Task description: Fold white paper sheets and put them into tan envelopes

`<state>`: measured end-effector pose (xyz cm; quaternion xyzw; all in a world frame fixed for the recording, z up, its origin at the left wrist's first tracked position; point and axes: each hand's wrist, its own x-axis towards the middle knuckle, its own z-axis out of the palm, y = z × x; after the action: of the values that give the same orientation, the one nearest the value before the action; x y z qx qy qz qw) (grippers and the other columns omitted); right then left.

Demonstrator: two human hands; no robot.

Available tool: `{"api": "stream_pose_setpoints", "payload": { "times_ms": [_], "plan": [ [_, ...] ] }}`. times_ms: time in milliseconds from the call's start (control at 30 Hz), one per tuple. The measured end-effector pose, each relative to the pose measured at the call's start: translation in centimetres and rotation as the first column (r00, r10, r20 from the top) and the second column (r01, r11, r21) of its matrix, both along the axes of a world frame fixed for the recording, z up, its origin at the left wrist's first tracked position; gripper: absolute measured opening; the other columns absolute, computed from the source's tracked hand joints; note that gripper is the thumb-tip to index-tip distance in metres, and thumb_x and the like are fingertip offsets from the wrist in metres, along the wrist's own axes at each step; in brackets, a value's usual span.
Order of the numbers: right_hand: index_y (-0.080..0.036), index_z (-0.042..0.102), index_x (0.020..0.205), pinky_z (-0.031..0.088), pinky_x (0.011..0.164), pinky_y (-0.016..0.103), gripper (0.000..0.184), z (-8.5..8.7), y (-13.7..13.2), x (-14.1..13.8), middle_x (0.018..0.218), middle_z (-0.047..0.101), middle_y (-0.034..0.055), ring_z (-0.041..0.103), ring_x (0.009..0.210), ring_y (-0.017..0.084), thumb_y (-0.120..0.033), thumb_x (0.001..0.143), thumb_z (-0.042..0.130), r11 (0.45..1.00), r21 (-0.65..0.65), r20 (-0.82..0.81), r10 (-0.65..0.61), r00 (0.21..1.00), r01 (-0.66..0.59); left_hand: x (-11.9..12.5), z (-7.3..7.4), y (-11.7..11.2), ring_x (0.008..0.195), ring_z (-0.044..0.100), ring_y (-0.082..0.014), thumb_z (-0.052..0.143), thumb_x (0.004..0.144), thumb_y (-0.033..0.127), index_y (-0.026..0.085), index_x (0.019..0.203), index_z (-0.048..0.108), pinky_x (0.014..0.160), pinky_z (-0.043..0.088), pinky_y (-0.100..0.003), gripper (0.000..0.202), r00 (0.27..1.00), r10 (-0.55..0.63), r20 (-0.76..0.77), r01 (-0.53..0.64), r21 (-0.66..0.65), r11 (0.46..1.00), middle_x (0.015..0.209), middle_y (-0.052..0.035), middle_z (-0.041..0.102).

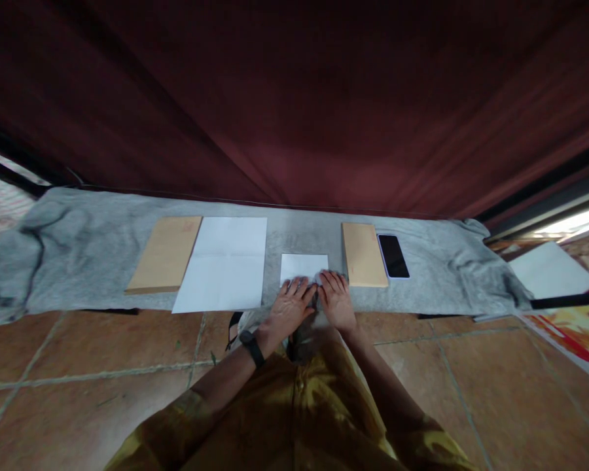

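Note:
A small white piece of paper (304, 263), apparently folded, lies on the grey cloth right in front of me. My left hand (288, 306) rests on its near left part, fingers stretched out and flat. On the near right corner lies my right hand (338, 304), its fingers also laid forward and down. The near edge of the paper is hidden under both hands. To the left are larger white sheets (226, 261) beside a stack of brown envelopes (164, 255). Close to my right hand sits a narrower brown envelope stack (364, 255).
A phone (393, 256) with a dark screen lies right of the narrow envelopes. Grey cloth (436, 261) covers the long narrow table. Behind it hangs a dark red curtain (304, 131). A colourful printed sheet (574, 333) is at the far right, above the tiled floor (417, 366).

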<state>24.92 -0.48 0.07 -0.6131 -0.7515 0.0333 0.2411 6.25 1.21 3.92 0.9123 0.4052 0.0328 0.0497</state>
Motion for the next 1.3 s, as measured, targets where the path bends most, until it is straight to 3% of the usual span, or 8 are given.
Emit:
{"api": "stream_pose_setpoints", "payload": {
  "times_ms": [267,533,933,1300],
  "plan": [
    [-0.016,0.053,0.146,0.031,0.121,0.054,0.044,-0.3,-2.5,-0.3,0.15,0.055,0.0136,0.043,0.143,0.028,-0.028,0.106,0.038,0.999,-0.009,-0.025,0.035,0.999,-0.036,0.2,-0.3,-0.1,0.144,0.043,-0.0318,0.059,0.098,0.038,0.023,0.149,0.047,0.119,0.032,-0.052,0.055,0.999,0.021,0.024,-0.02,-0.023,1.0,0.156,-0.0135,0.048],
    [-0.017,0.052,0.145,0.031,0.121,0.054,0.043,-0.4,-2.7,-0.2,0.15,0.055,0.0118,0.043,0.143,0.028,-0.027,0.106,0.037,1.0,0.001,-0.055,0.016,0.998,-0.016,1.1,0.0,-0.2,0.141,0.047,-0.0333,0.063,0.096,0.038,0.02,0.146,0.052,0.116,0.037,-0.051,0.054,0.997,0.071,0.037,-0.071,0.008,0.997,0.152,-0.0135,0.052],
    [-0.017,0.053,0.144,0.034,0.12,0.055,0.042,-0.4,-2.7,0.3,0.148,0.056,0.0126,0.041,0.144,0.028,-0.027,0.105,0.04,1.0,0.0,-0.111,0.025,0.993,-0.025,-3.3,0.4,-0.3,0.143,0.046,-0.0347,0.06,0.097,0.04,0.015,0.145,0.055,0.117,0.039,-0.05,0.054,0.986,0.166,0.014,-0.167,0.04,0.985,0.153,-0.0146,0.052],
    [-0.018,0.054,0.144,0.036,0.119,0.055,0.042,-0.5,-2.6,0.3,0.147,0.057,0.0129,0.042,0.144,0.028,-0.027,0.105,0.039,1.0,0.003,-0.111,0.013,0.994,-0.013,-4.8,-0.4,-0.7,0.148,0.04,-0.0332,0.054,0.098,0.037,0.005,0.145,0.053,0.121,0.034,-0.05,0.057,0.981,0.191,-0.023,-0.189,0.066,0.98,0.152,-0.0227,0.051]
  ]
}}
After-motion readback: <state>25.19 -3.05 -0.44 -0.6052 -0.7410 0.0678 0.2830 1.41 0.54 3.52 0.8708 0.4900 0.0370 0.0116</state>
